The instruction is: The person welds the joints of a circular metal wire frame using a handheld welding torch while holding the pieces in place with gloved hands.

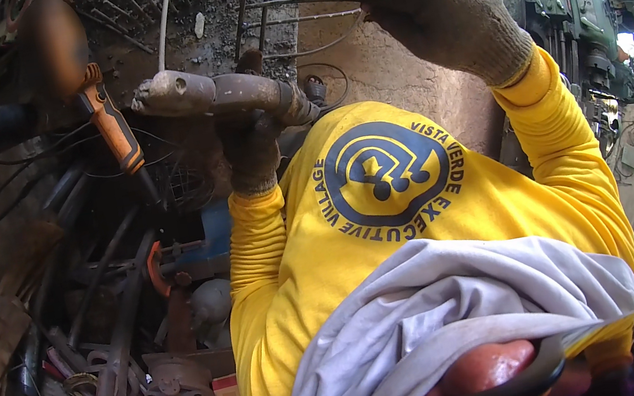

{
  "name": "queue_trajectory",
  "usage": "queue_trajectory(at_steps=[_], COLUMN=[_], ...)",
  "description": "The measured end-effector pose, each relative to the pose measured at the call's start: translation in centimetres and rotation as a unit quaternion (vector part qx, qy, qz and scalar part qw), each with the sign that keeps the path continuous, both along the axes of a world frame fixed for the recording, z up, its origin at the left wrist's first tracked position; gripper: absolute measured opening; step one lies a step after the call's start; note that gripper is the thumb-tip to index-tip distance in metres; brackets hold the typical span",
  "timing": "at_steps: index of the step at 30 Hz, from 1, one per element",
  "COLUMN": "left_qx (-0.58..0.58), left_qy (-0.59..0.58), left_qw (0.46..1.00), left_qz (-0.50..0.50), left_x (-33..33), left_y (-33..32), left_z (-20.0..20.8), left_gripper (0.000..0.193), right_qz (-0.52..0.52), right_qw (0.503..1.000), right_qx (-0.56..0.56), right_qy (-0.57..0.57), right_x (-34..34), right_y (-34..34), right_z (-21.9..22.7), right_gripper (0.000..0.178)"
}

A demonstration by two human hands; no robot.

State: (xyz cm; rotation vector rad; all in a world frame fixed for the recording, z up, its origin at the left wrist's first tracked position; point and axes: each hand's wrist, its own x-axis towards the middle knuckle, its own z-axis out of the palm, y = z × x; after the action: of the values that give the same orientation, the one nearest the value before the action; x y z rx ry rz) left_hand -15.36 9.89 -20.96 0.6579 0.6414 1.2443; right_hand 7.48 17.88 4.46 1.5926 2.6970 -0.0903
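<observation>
My left hand (pixel 251 152), in a dark work glove, is closed round a worn welding electrode holder (pixel 236 92). A thin pale welding rod (pixel 166 23) stands up from the holder's jaw end. My right hand (pixel 445 19), in a grey-brown knit glove, is raised at the upper right. Its fingers are pinched at the end of a thin metal rod (pixel 301 1). That rod lies across two longer dark rods (pixel 266 1), with another cross rod (pixel 316 18) just below it. Some of the left fingers are hidden behind the holder.
An orange and black angle grinder (pixel 112 123) is at the left. A grimy metal work surface (pixel 133 48) with loose bits lies beyond the holder. Dark bars, an orange clamp (pixel 155 269) and a gear part (pixel 179 389) crowd the lower left. Green machinery (pixel 569 0) stands right.
</observation>
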Motion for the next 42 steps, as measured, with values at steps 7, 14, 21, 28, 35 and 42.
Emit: queue_trajectory(at_steps=[7,14,21,28,35,42], left_qx=[0.083,0.086,0.026,0.089,0.081,0.068], left_qy=[-0.002,0.058,0.024,0.048,0.108,0.015], left_qw=[0.995,0.994,0.998,0.992,0.989,0.995], left_qz=[0.048,0.044,0.056,0.075,0.060,0.068], left_x=[0.4,0.6,0.2,0.1,0.1,0.4], left_y=[1.1,1.5,0.2,0.4,0.6,0.5], left_z=[3.5,3.4,3.5,4.2,4.3,5.7], left_gripper=[0.046,0.043,0.044,0.044,0.046,0.041], right_qz=[0.008,0.033,0.045,0.026,0.028,0.016], right_qw=[1.000,0.998,0.997,0.998,0.999,0.999], right_qx=[-0.015,0.021,0.033,0.012,0.008,-0.022], right_qy=[0.004,0.042,0.056,0.054,0.045,0.038], right_x=[0.3,1.4,1.3,0.4,0.7,1.0], right_y=[-0.1,-0.1,-0.3,-0.2,-0.1,0.0], right_z=[-0.4,-1.9,-2.1,-1.1,-1.3,-0.8], right_gripper=[0.028,0.027,0.029,0.026,0.026,0.026])
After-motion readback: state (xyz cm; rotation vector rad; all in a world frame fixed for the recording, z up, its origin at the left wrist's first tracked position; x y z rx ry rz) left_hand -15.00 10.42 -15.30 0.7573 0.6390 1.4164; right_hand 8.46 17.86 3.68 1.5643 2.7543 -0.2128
